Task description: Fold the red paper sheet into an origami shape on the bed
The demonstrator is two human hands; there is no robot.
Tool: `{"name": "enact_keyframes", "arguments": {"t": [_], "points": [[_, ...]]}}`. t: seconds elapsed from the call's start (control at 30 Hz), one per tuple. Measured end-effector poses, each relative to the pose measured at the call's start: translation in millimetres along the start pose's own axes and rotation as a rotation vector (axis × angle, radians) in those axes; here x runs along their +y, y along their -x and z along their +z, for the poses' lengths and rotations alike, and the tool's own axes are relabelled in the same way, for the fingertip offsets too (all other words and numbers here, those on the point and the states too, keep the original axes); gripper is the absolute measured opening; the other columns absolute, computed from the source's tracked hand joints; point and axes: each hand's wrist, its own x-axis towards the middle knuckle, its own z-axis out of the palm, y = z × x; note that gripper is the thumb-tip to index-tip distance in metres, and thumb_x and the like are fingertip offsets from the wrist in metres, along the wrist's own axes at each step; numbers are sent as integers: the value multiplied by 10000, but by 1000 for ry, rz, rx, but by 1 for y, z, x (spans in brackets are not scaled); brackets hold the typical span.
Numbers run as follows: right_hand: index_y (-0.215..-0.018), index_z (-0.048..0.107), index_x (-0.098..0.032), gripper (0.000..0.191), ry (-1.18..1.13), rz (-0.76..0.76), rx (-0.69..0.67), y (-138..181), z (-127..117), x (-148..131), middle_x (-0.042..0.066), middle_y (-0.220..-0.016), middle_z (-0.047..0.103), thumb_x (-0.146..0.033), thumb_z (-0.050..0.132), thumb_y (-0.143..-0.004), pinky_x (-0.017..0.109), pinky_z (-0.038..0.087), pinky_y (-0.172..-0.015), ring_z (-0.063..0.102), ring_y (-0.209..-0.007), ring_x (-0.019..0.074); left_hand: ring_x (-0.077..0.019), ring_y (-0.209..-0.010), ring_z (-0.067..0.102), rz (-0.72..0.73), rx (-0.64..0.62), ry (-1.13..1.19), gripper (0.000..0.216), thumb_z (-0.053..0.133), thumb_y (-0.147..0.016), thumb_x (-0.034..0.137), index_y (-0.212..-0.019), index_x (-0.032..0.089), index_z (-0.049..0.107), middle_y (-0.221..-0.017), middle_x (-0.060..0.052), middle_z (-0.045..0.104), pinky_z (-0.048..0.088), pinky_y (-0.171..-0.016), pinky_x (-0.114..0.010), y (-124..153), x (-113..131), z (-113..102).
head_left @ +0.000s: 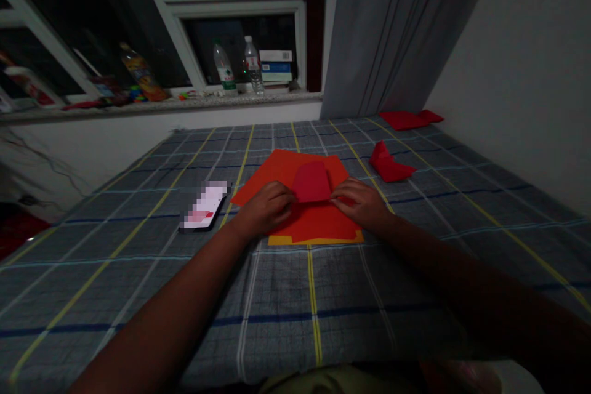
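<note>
A partly folded piece of red paper (313, 181) is held between my two hands. My left hand (269, 204) pinches its lower left corner, fingers closed. At its lower right corner, the thumb and fingers of my right hand (357, 200) are pinched together. Beneath lie overlapping orange paper sheets (272, 173), with a yellow sheet (279, 240) showing at the near edge. To the right of my right hand sits a folded red paper shape (391, 166) with a raised point.
A phone (205, 206) with a lit screen lies left on the checked bedspread (152, 277). More red paper (406, 119) rests at the far right, near the grey curtain (383, 31). Bottles, including a clear bottle (253, 68), and boxes (276, 66) stand on the windowsill.
</note>
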Motion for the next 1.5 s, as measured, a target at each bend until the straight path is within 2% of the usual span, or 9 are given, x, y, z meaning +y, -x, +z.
{"name": "enact_keyframes", "arguments": {"t": [0.2, 0.3, 0.47, 0.6, 0.8, 1.07, 1.23, 1.5], "points": [[-894, 684, -202, 95, 13, -13, -44, 0, -1, 1, 56, -852, 730, -201, 596, -929, 364, 520, -796, 642, -821, 192, -191, -923, 595, 1, -7, 0, 155, 553, -917, 146, -1060, 156, 611, -984, -99, 652, 514, -810, -337, 1, -1, 1], [-877, 683, -187, 122, 31, -55, -135, 0, -2, 4, 66, -866, 721, -171, 574, -927, 356, 499, -804, 623, -838, 196, -198, -943, 600, 6, -30, -8, 170, 558, -918, 166, -1076, 155, 620, -1010, -105, 659, 504, -837, -351, 4, -4, 2], [-891, 700, -175, 153, 177, -127, -360, 1, -2, 11, 83, -890, 704, -197, 557, -942, 368, 452, -830, 584, -878, 218, -212, -970, 611, -15, -204, -34, 168, 586, -917, 228, -1049, 156, 661, -1021, -100, 676, 480, -881, -368, 7, -6, 1], [-878, 697, -176, 167, 224, -193, -523, 0, 0, 11, 78, -882, 699, -206, 549, -950, 358, 434, -847, 574, -901, 220, -213, -1021, 621, -33, -330, -15, 207, 570, -933, 241, -1099, 174, 672, -1064, -92, 687, 465, -936, -369, 7, -5, 1], [-868, 701, -171, 175, 184, -198, -600, -4, -1, 10, 76, -902, 711, -190, 546, -946, 346, 438, -875, 578, -924, 221, -211, -1062, 626, -54, -423, 23, 207, 577, -916, 210, -1088, 192, 691, -1103, -84, 697, 456, -973, -363, 5, -1, 4], [-903, 702, -166, 177, 136, -135, -689, -6, -5, 8, 81, -911, 719, -165, 527, -930, 336, 449, -838, 599, -922, 218, -211, -1029, 639, -67, -455, 113, 204, 568, -907, 177, -1067, 175, 695, -1071, -83, 714, 466, -954, -364, 3, 1, 7], [-884, 699, -173, 168, 112, -107, -724, -11, -8, 4, 70, -891, 712, -141, 536, -905, 326, 449, -833, 609, -907, 214, -181, -957, 654, -158, -418, 194, 223, 527, -944, 184, -1100, 174, 686, -1027, -80, 714, 494, -885, -325, 3, 1, 14], [-854, 697, -187, 159, 83, -99, -734, -13, -9, 3, 60, -870, 710, -135, 550, -884, 324, 455, -826, 616, -909, 214, -187, -910, 658, -283, -367, 163, 207, 566, -932, 227, -1074, 181, 709, -968, -72, 716, 505, -833, -316, 5, 2, 24]]}}
